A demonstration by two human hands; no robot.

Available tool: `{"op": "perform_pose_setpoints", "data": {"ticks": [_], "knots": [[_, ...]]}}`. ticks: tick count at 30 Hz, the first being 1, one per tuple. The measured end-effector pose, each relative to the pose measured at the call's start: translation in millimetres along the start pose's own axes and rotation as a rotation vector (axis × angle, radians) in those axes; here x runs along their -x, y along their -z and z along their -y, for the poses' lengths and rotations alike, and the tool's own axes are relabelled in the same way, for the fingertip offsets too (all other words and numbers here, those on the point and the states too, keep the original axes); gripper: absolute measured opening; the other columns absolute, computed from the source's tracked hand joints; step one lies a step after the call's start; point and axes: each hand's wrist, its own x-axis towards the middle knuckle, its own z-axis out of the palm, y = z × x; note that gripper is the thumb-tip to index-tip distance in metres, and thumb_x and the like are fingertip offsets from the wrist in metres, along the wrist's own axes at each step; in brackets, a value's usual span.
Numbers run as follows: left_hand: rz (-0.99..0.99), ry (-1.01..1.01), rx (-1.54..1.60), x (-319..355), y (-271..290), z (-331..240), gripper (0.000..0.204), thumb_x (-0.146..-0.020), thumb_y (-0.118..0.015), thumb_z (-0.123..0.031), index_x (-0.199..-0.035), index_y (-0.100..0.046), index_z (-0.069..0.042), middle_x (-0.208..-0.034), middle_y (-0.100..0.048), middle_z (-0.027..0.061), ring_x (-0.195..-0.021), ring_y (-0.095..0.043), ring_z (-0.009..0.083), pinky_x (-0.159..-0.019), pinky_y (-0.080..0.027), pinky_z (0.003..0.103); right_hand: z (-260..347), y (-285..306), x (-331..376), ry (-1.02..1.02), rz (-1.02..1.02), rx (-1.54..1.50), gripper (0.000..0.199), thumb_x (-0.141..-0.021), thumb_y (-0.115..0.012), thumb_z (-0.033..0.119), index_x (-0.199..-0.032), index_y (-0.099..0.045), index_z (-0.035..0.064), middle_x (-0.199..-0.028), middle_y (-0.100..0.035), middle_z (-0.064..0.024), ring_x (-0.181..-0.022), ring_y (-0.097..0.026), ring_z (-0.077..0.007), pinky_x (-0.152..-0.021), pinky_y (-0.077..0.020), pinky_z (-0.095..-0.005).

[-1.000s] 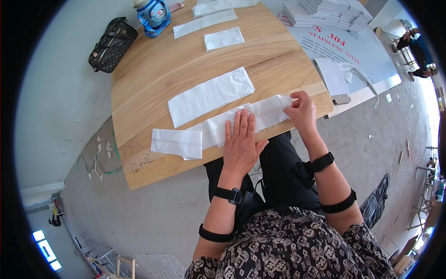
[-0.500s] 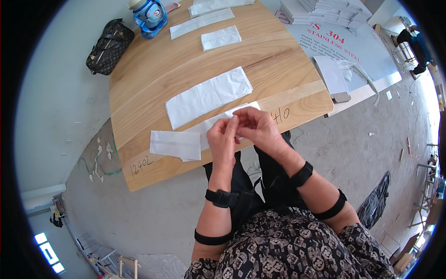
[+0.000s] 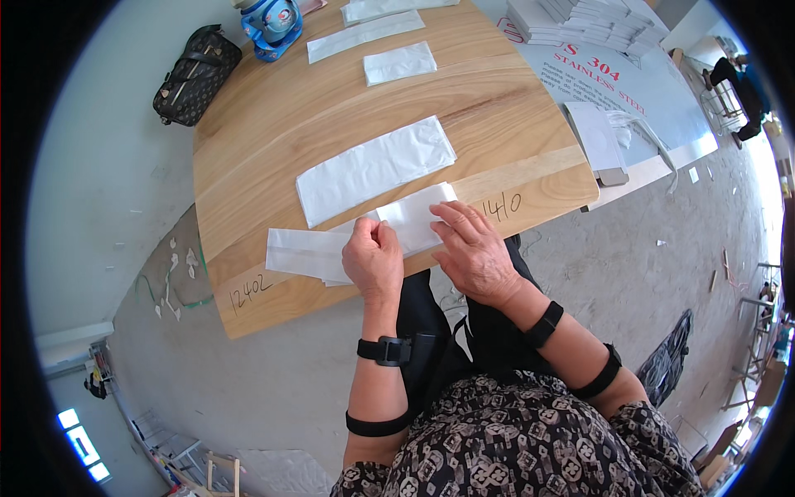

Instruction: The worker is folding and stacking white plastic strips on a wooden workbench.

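A folded white plastic bag (image 3: 414, 217) lies at the near edge of the wooden table (image 3: 273, 141). My left hand (image 3: 373, 258) pinches its folded end between thumb and fingers. My right hand (image 3: 472, 253) lies flat on the bag's right part, pressing it to the table. A white flat strip (image 3: 300, 251) lies under and left of my left hand. A larger white bag (image 3: 377, 168) lies flat just beyond both hands.
Farther back lie a small white bag (image 3: 400, 63) and long white strips (image 3: 364, 35). A blue bottle (image 3: 272, 25) stands at the far edge. A dark handbag (image 3: 195, 74) sits on the floor left. A stack of white packets (image 3: 580, 21) rests on a grey sheet (image 3: 629, 91) right.
My hands met over the bag and folded it shorter. The right hand, earlier at the bag's far right end, now presses flat on the folded bag; the left hand pinches the fold.
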Motion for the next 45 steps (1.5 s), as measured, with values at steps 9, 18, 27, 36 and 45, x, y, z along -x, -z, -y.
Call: {"op": "perform_pose_setpoints", "data": {"ticks": [9,18,27,36,45], "knots": [[0.022,-0.02,-0.143,0,0,-1,0.014,-0.082,-0.063,-0.01,-0.071,-0.057,-0.002,-0.06,-0.059,0.0134,-0.054,-0.059,0.0299,-0.055,-0.046,0.04,-15,-14,3,-0.054,0.236,0.205,0.077,-0.082,-0.066,0.043,-0.139,-0.04,-0.0013,-0.153,-0.027,-0.0158,-0.143,-0.024,-0.029,-0.118,-0.016,-0.0454],[0.114,-0.068,-0.311,-1,2,2,0.01,-0.084,-0.058,-0.011,-0.077,-0.055,-0.005,-0.07,-0.064,0.0163,-0.067,-0.065,0.0368,-0.06,-0.05,0.048,-18,-10,-7,-0.016,0.325,0.302,0.081,-0.082,-0.058,0.059,-0.147,-0.034,0.0165,-0.155,-0.024,-0.014,-0.145,-0.02,-0.0284,-0.118,-0.0103,-0.0492],[-0.258,-0.102,-0.163,-18,47,48,0.007,-0.082,-0.063,-0.008,-0.085,-0.058,-0.005,-0.071,-0.06,0.011,-0.064,-0.059,0.0281,-0.061,-0.048,0.04,-19,-2,-7,0.025,0.417,0.318,0.092,-0.065,-0.066,0.07,-0.146,-0.032,0.0421,-0.156,-0.019,-0.0189,-0.146,-0.013,-0.0332,-0.116,-0.0091,-0.0577],[-0.195,0.241,-0.28,-55,116,128,0.014,-0.082,-0.067,-0.007,-0.092,-0.059,-0.002,-0.087,-0.06,0.0095,-0.088,-0.055,0.0285,-0.081,-0.045,0.042,-4,-2,-14,0.048,0.412,0.288,0.088,-0.069,-0.069,0.064,-0.145,-0.037,0.0325,-0.156,-0.015,-0.0181,-0.145,-0.012,-0.0344,-0.116,-0.0076,-0.0581],[-0.036,-0.647,-0.182,39,49,-25,0.016,-0.075,-0.058,0.005,-0.09,-0.056,-0.001,-0.08,-0.056,0.011,-0.076,-0.057,0.0308,-0.069,-0.045,0.04,75,-18,-48,-0.968,0.014,-1.294,0.04,-0.087,-0.068,0.031,-0.098,-0.062,-0.0059,-0.084,-0.066,-0.0125,-0.08,-0.063,-0.0195,-0.07,-0.0504,-0.0302]]}}
